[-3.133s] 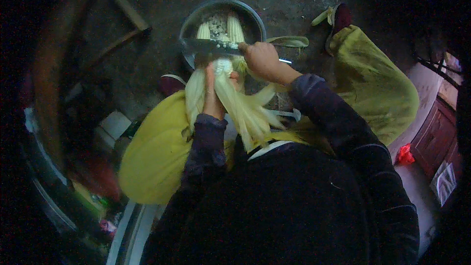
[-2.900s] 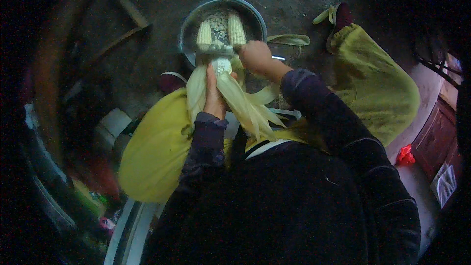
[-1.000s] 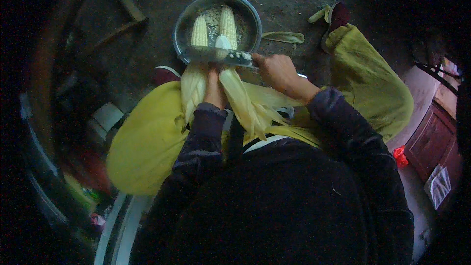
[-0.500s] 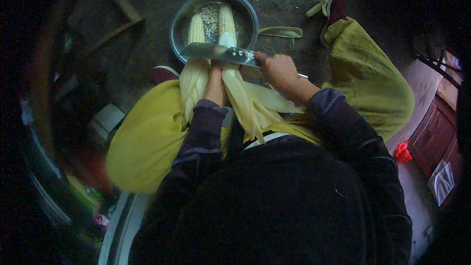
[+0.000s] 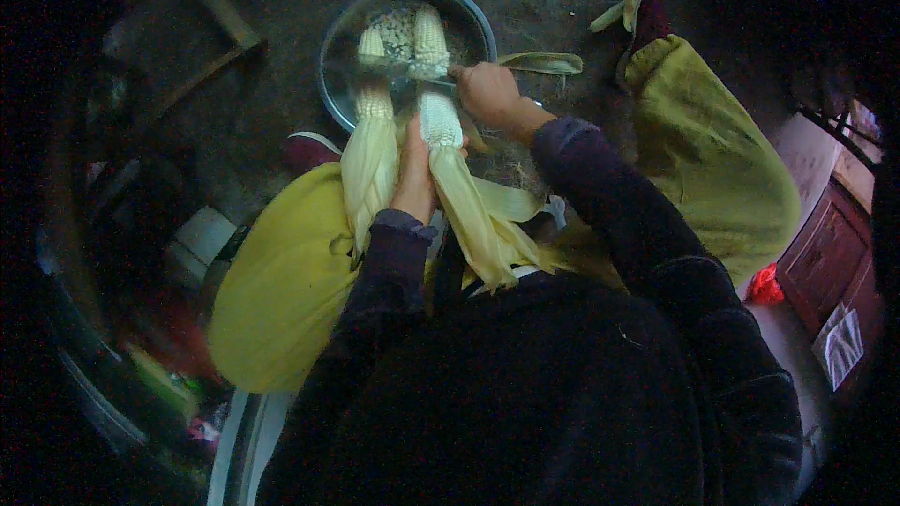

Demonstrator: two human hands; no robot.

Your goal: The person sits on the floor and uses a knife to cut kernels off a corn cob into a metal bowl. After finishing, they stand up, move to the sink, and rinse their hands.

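My left hand point(image 5: 415, 169) is closed around the lower part of the right corn cob point(image 5: 439, 119), its fingertips showing on the cob's right side. The peeled-back pale husk point(image 5: 461, 201) trails toward my lap. A whitish, shaved strip runs along this cob's near half. My right hand point(image 5: 489, 94) grips a broad-bladed kitchen knife point(image 5: 401, 68), blurred and lying crosswise over the cobs. A second corn cob point(image 5: 374, 98) with its husk pulled back leans on the left. Both tips reach over a metal basin point(image 5: 327, 75) with loose kernels point(image 5: 395, 28) inside.
A strip of husk point(image 5: 544, 63) lies on the dark floor right of the basin, with another scrap by my right shoe point(image 5: 650, 21). My yellow-trousered knees point(image 5: 272, 290) flank the work. A wooden frame point(image 5: 220, 23) stands far left; a red bag point(image 5: 765, 286) sits at right.
My right hand has pushed the knife away from me, toward the cob tips, uncovering the shaved strip on the right cob. My left hand stays on that cob.
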